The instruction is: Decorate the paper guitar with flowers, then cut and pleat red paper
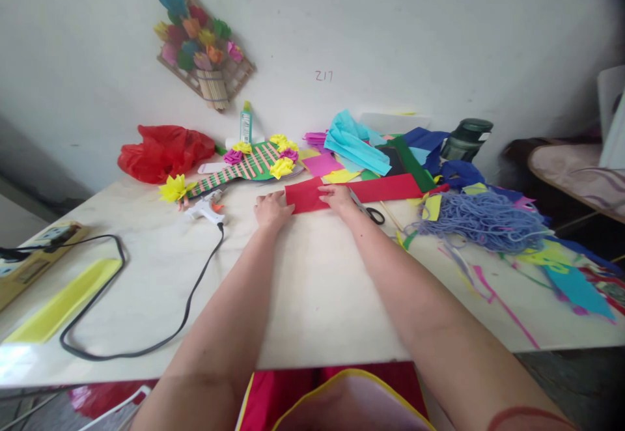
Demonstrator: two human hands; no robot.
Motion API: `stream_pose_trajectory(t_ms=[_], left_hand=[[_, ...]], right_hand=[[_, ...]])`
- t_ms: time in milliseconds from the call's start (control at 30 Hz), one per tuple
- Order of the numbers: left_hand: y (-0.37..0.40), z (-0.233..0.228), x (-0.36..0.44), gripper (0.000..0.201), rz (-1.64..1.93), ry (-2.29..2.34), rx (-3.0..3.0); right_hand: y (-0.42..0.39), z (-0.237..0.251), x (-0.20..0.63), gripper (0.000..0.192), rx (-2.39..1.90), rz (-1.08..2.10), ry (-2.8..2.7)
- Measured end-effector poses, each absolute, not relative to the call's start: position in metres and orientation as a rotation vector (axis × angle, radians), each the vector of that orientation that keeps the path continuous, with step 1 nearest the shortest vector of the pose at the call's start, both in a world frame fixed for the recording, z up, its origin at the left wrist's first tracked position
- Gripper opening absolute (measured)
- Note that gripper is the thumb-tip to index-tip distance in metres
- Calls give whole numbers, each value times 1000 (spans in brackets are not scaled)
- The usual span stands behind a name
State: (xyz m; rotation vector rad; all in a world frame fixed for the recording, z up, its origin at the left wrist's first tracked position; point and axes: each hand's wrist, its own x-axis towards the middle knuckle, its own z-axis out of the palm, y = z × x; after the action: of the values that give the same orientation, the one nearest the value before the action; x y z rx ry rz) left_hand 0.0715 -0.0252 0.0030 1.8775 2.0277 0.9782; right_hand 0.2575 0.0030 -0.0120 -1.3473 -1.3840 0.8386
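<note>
Left fingers (279, 194) at end of red strip (303, 196), right fingers (328, 189) atop

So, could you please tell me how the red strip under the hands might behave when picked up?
The red strip would probably droop, since it looks thin and sheet-like. It is likely light for its size, showing little bulk above the table. Pushed sideways, it may buckle where fingers of the right hand touch it.
</note>
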Motion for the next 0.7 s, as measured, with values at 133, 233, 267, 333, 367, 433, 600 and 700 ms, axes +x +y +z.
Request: stream_pose_trajectory(t_ms=[133, 233, 267, 333, 367, 433, 600, 700], left_hand=[[-29, 8, 74, 50, 784, 2126, 1937], [-32, 11, 76, 52, 673, 2196, 1961], [-32, 11, 76, 52, 648, 2211, 1974], [-32, 10, 77, 52, 618, 2222, 2014], [-33, 10, 78, 52, 607, 2221, 2043], [-33, 9, 78, 51, 579, 2210, 2107], [-34, 8, 81, 48, 451, 2142, 2271], [-33, 6, 83, 45, 399, 2108, 2333]], right_hand=[[1, -9, 257, 31, -1422, 826, -1433], [0, -6, 256, 34, -1477, 795, -1488], [-1, -5, 256, 34, -1493, 782, -1504], [-1, -4, 256, 35, -1513, 762, -1531], [-1, -4, 256, 35, -1517, 755, -1541], [0, -5, 256, 36, -1517, 744, -1558], [2, -6, 256, 35, -1543, 703, -1598], [1, -4, 256, 34, -1581, 658, -1643]])
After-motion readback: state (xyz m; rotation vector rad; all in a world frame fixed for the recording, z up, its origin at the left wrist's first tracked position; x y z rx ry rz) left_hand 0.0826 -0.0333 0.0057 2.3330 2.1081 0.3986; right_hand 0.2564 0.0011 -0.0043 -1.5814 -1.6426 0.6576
